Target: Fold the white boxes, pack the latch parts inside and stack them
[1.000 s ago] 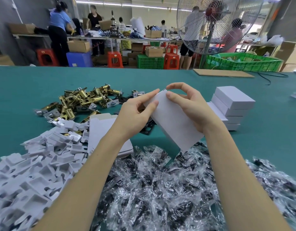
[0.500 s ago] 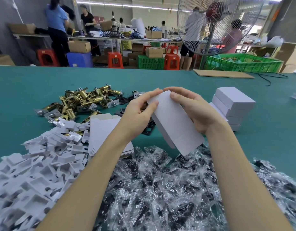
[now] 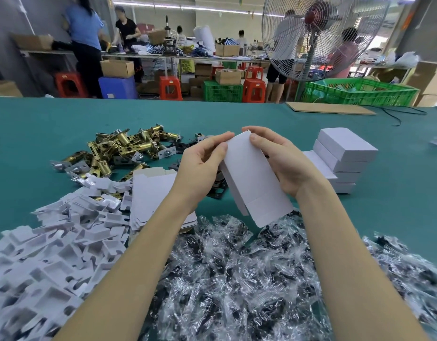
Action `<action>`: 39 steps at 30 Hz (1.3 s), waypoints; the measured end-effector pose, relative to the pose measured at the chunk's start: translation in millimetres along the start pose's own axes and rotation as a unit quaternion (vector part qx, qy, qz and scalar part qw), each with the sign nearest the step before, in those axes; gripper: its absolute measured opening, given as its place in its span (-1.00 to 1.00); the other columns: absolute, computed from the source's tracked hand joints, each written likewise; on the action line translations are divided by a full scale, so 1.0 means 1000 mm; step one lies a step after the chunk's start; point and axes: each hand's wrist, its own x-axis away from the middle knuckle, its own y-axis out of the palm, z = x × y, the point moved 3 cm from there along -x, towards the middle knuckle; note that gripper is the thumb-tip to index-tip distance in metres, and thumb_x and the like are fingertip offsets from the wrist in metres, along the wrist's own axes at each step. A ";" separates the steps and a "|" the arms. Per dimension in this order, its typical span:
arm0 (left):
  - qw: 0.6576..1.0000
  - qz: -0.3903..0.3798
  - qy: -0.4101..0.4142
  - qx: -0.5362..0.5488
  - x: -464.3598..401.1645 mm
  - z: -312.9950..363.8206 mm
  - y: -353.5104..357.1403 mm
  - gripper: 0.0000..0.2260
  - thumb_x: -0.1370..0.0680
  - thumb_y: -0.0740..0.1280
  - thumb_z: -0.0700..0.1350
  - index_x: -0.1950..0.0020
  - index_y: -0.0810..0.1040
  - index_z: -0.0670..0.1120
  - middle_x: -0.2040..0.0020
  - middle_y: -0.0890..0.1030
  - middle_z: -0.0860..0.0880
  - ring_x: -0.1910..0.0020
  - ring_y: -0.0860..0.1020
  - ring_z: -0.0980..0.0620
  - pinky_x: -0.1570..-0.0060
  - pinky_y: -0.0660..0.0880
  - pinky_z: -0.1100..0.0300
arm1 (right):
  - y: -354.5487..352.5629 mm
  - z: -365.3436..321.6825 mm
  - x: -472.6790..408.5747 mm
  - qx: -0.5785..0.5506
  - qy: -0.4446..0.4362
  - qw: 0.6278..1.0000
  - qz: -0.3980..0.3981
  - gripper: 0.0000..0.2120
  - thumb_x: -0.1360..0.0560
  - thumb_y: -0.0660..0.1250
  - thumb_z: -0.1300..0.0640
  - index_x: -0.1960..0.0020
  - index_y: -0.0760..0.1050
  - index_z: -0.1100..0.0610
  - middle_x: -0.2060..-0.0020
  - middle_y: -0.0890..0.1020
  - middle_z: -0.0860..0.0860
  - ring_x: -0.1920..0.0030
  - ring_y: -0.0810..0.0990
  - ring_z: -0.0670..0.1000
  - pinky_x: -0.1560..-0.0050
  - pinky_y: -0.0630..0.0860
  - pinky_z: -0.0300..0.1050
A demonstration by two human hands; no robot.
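Both hands hold one white box (image 3: 255, 183) up over the green desk (image 3: 396, 193), tilted. Left hand (image 3: 200, 166) grip pinches its top-left edge; right hand (image 3: 283, 163) wraps the right side, thumb on front. Finished box stack (image 3: 345, 156) sits just right; brass latch parts (image 3: 124, 148) lie left.

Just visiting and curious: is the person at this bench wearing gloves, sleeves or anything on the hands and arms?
No. The left hand and right hand are bare, without gloves, rings or a watch in view. Both forearms are uncovered up to the picture's edge; no sleeve shows.
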 end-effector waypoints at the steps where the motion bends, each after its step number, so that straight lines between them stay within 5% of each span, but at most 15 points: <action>1: 1.000 -0.001 0.000 -0.002 0.000 0.000 0.000 -0.79 -0.67 0.32 -0.10 -0.12 0.70 0.18 -0.12 0.70 0.09 -0.05 0.60 0.12 -0.17 0.60 -0.06 | 0.000 0.000 0.001 -0.002 -0.003 1.000 -0.006 -0.84 -0.65 0.33 0.03 -0.17 0.65 -0.07 -0.18 0.67 0.06 0.00 0.65 0.05 0.05 0.64 0.01; 9: 1.000 0.012 -0.005 -0.008 -0.002 -0.002 -0.005 -0.81 -0.63 0.40 -0.11 0.02 0.75 0.16 -0.01 0.73 0.01 0.03 0.61 0.14 -0.15 0.60 -0.11 | 0.003 0.001 0.000 -0.004 -0.011 1.000 -0.004 -0.90 -0.64 0.34 0.10 -0.09 0.62 0.07 -0.02 0.67 0.07 0.13 0.64 0.02 0.22 0.62 -0.10; 14: 0.995 0.037 -0.085 0.028 -0.004 -0.017 -0.010 -0.85 -0.65 0.35 -0.06 -0.07 0.73 0.00 0.02 0.75 0.01 0.00 0.68 0.03 0.17 0.62 0.25 | -0.002 0.003 -0.001 -0.020 0.023 0.997 -0.071 -0.73 -0.70 0.16 0.22 -0.24 0.59 0.01 -0.23 0.65 0.09 -0.04 0.65 0.06 0.09 0.59 -0.09; 18: 0.983 0.060 -0.172 0.002 -0.003 -0.031 -0.015 -0.71 -0.66 0.31 0.06 0.11 0.71 -0.06 0.17 0.75 -0.05 0.19 0.73 -0.04 0.29 0.62 0.22 | -0.006 0.016 0.001 0.083 -0.036 0.981 -0.171 -0.53 -0.53 0.40 0.44 -0.30 0.57 -0.01 -0.26 0.65 0.07 -0.23 0.66 0.01 -0.02 0.63 -0.16; 22: 0.978 0.046 -0.178 -0.101 -0.003 -0.034 -0.018 -0.57 -0.68 0.23 0.13 0.12 0.54 -0.22 0.12 0.70 -0.23 0.30 0.72 -0.20 0.25 0.69 -0.01 | 0.001 0.024 -0.001 0.184 -0.045 0.959 -0.209 -0.63 -0.49 0.49 0.34 -0.25 0.61 0.07 -0.08 0.73 0.04 -0.07 0.69 -0.06 0.01 0.62 -0.20; 24: 0.976 0.030 -0.164 -0.141 -0.003 -0.033 -0.018 -0.55 -0.70 0.17 0.13 0.13 0.51 -0.23 0.23 0.64 -0.22 0.38 0.70 -0.18 0.34 0.66 0.00 | 0.003 0.027 -0.004 0.196 -0.040 0.966 -0.166 -0.77 -0.50 0.53 0.17 -0.15 0.66 0.04 0.04 0.75 0.03 0.08 0.73 -0.02 0.12 0.64 -0.17; 27: 0.970 0.032 -0.129 -0.204 -0.003 -0.033 -0.020 -0.65 -0.72 0.14 0.06 -0.03 0.58 -0.16 0.09 0.70 -0.15 0.34 0.70 -0.05 0.31 0.68 0.03 | 0.000 0.037 -0.008 0.240 -0.015 0.967 -0.079 -0.78 -0.50 0.52 -0.09 -0.11 0.63 -0.09 0.17 0.74 -0.11 0.31 0.73 0.06 0.34 0.61 -0.19; 31: 0.945 0.046 -0.057 -0.319 -0.007 -0.032 -0.029 -0.86 -0.65 0.28 0.04 -0.06 0.59 0.04 0.04 0.66 0.10 0.03 0.64 0.00 -0.04 0.63 -0.07 | -0.006 0.060 -0.012 0.312 0.049 0.947 -0.058 -0.60 -0.54 0.42 -0.21 -0.25 0.44 -0.03 0.04 0.69 -0.04 0.36 0.73 0.04 0.40 0.58 -0.23; 39: 0.924 0.031 -0.050 -0.379 -0.013 -0.029 -0.043 -0.89 -0.61 0.34 0.08 0.00 0.58 0.07 0.08 0.63 0.15 0.00 0.60 0.09 -0.06 0.57 0.10 | 0.000 0.083 -0.021 0.281 0.044 0.958 -0.041 -0.56 -0.48 0.45 -0.25 -0.28 0.43 -0.16 -0.06 0.66 -0.11 0.35 0.72 0.05 0.40 0.57 -0.21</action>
